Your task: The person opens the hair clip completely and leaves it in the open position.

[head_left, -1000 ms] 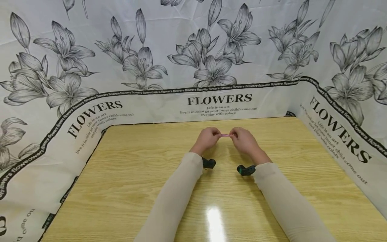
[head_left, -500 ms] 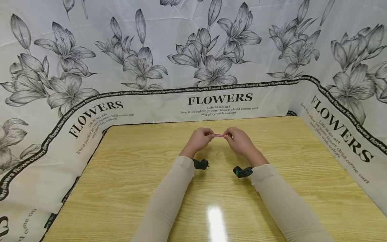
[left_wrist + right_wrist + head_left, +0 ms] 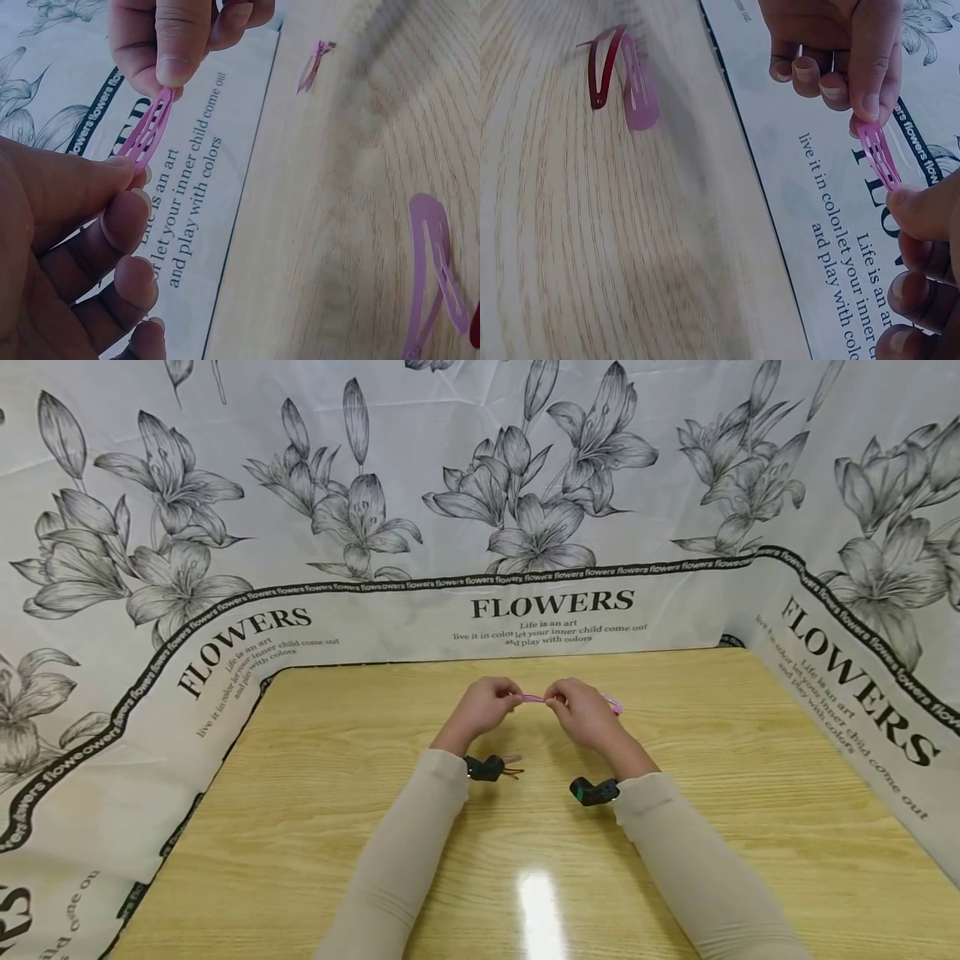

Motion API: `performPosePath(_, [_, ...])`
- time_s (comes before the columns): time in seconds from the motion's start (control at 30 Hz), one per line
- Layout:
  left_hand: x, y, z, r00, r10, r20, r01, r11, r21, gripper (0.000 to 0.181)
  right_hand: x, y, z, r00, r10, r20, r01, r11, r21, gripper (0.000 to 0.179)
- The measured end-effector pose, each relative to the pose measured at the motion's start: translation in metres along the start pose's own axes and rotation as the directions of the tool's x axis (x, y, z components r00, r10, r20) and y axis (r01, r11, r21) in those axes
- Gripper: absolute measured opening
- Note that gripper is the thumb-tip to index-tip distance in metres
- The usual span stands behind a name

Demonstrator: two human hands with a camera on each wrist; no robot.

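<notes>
A pink snap hair clip (image 3: 533,698) is held up over the far part of the table, stretched between both hands. My left hand (image 3: 483,706) pinches one end of it between thumb and index finger. At the other end, the thumb and finger of my right hand (image 3: 583,712) pinch it. The left wrist view shows the slotted hair clip (image 3: 146,131) slanting between the two thumbs, its middle uncovered. From the right wrist view, the same hair clip (image 3: 878,155) appears with its long slots facing the camera.
A lilac-pink clip (image 3: 420,262) and a dark red clip (image 3: 594,75) lie together on the wooden table (image 3: 337,793). Another pink clip (image 3: 613,702) lies past the right hand. Black wrist cameras stick out below each hand. A flower-printed cloth (image 3: 390,627) walls the table.
Both hands have shifted left together, still pinching the hair clip. Clips on the table beside the left wrist and behind the right hand have come into sight.
</notes>
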State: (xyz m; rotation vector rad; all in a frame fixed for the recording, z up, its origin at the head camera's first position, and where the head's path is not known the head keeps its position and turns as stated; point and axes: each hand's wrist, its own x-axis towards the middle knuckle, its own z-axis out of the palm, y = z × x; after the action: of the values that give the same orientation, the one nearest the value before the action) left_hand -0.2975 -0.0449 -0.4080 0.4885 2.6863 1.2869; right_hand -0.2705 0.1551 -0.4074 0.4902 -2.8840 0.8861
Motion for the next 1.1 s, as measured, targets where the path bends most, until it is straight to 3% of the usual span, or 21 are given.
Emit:
performPosePath(0.57, [-0.025, -0.016, -0.009, 0.999, -0.035, -0.034, 0.034, 0.999, -0.020, 0.024, -0.001, -0.012, 0.016, 0.999, -0.047, 0.020, 0.046, 0.997, 0.055, 0.019])
performPosePath(1.1, [-0.040, -0.035, -0.006, 0.994, -0.060, -0.095, 0.048, 0.992, -0.121, 0.024, -0.003, -0.019, 0.027, 0.995, -0.090, 0.037, 0.086, 0.991, 0.106, 0.019])
